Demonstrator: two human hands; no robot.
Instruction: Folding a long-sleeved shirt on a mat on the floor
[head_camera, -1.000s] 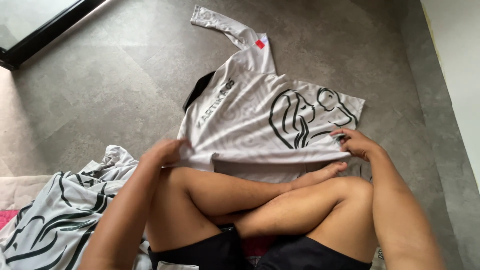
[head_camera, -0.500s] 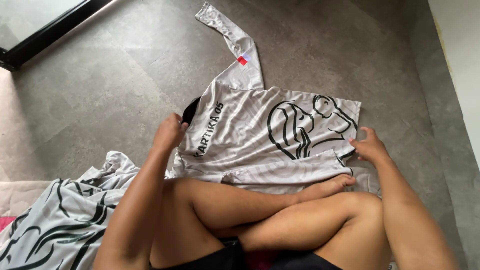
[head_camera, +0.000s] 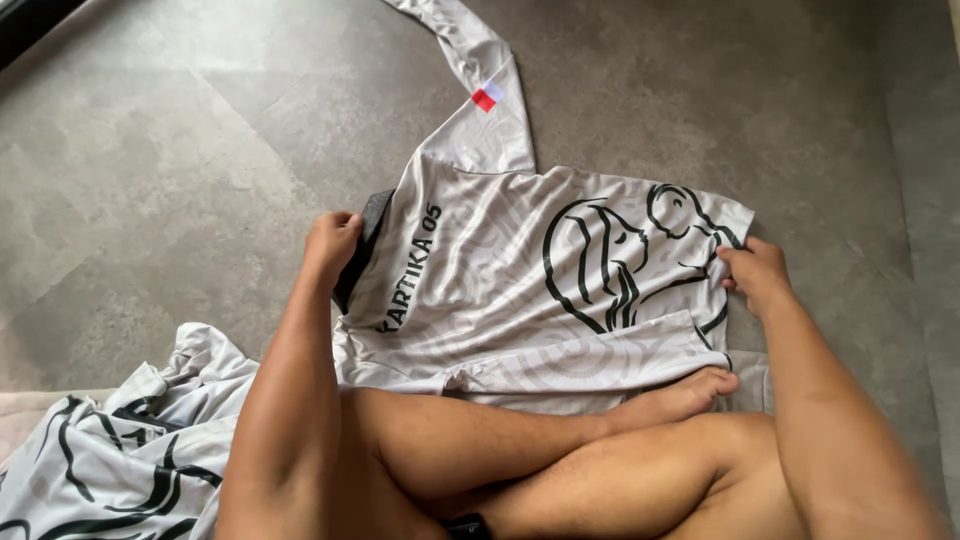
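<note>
The white long-sleeved jersey (head_camera: 500, 290), patterned in pale grey with a black line drawing and black lettering, lies spread on the grey tiled floor (head_camera: 180, 170) just in front of the person's crossed bare legs (head_camera: 560, 460), one sleeve stretching away toward the top of the view. The left hand (head_camera: 330, 243) has its fingers curled shut on the dark collar edge of the jersey, while the right hand (head_camera: 757, 272) pinches the hem at the far right side. A second crumpled white-and-black garment (head_camera: 120, 450) lies near the left knee.
</note>
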